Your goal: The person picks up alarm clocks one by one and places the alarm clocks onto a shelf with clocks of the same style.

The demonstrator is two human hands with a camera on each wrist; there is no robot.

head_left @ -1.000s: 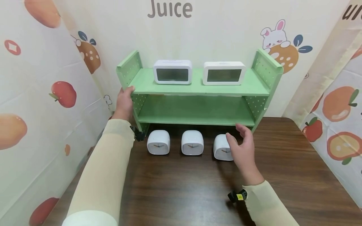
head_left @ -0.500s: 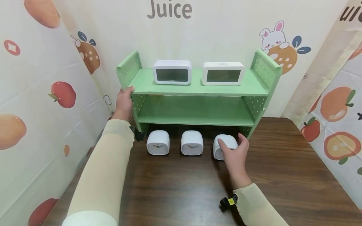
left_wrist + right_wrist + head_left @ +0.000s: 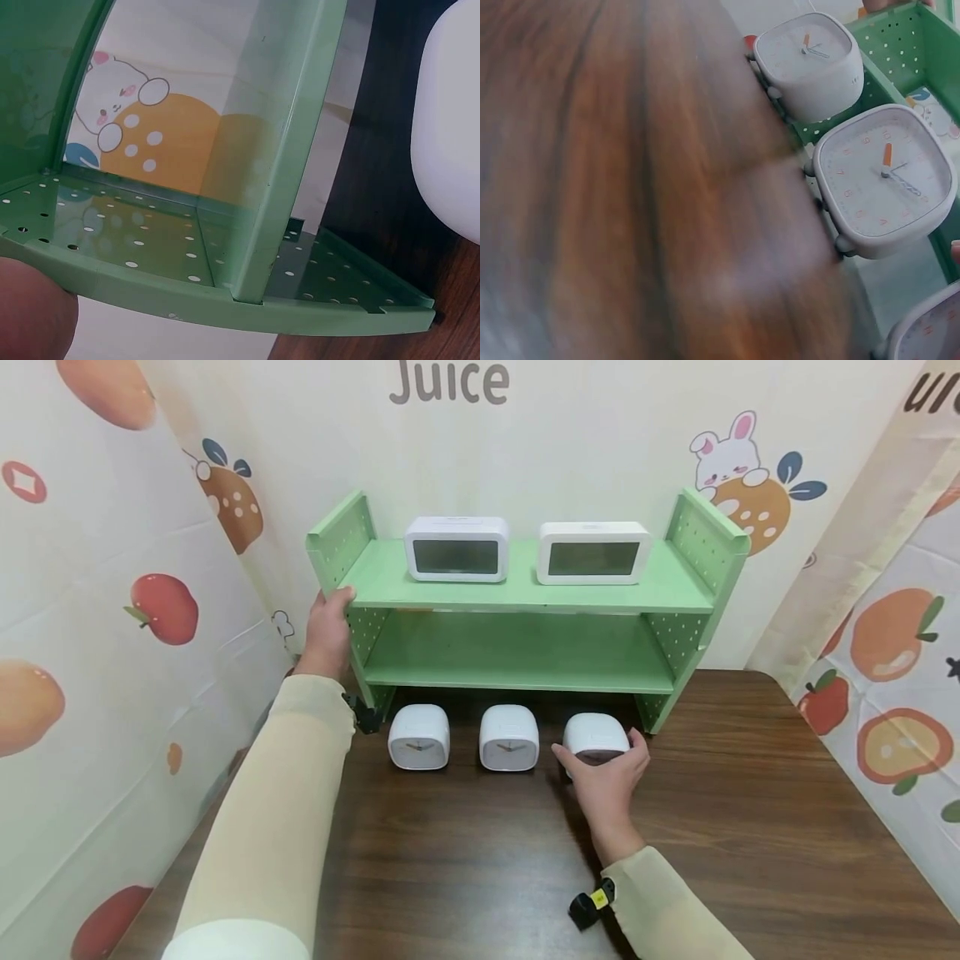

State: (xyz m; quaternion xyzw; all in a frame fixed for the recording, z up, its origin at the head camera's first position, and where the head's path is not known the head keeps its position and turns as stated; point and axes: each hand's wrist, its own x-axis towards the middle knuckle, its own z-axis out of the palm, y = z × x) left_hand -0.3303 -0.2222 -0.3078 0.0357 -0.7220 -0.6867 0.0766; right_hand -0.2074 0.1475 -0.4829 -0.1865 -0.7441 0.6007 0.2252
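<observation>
Thumb and fingers of the right grip (image 3: 606, 789), spread to about the clock's width, hold the rightmost white clock (image 3: 595, 731) by its two sides in the head view, its base hidden behind that grip. Left of this grip on the brown bench (image 3: 450, 868) stand the middle white clock (image 3: 509, 727) and, farther left, the leftmost white clock (image 3: 418, 727); beyond the grip is the green rack (image 3: 517, 652), with two white screen clocks (image 3: 456, 529) on top. The left grip (image 3: 327, 631), well apart from the right one, curls round the rack's left end, thumb on its edge. From the left wrist, part of the left grip touches the rim of the perforated side panel (image 3: 165, 247), a cropped white rounded body (image 3: 450, 120) well to its right. From the right wrist, one fingertip of the right grip shows near the middle clock, with the held clock cropped below it
</observation>
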